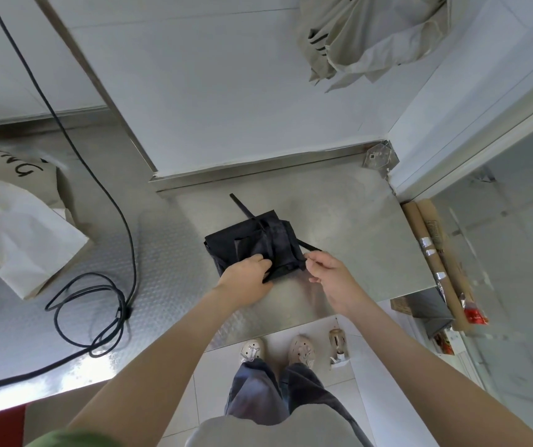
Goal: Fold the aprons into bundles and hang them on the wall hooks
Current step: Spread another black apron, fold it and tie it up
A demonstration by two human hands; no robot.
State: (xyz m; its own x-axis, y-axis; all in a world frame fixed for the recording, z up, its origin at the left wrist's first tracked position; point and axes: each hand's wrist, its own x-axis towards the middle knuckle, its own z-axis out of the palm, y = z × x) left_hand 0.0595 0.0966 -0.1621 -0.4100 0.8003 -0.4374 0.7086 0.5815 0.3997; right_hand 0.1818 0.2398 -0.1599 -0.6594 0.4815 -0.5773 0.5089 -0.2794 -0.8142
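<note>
Black apron (252, 241) on silver counter (339, 221) — beige apron (371, 33) above.

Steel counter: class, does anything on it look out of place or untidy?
Yes. A black cable trails in loose loops across the left of the counter, beside a crumpled cream apron, which is untidy for a folding surface.

Black handwritten-style lettering is showing on the cream cloth (10, 166) lying at the left edge of the frame. It is upside down and partly folded away, so only "DN" or thereabouts is showing, no whole word. Black print on the hanging cream cloth (371, 33), upper right, is creased and unreadable. Small print on the cardboard tubes (436, 240), right edge, is blurring out.
</note>
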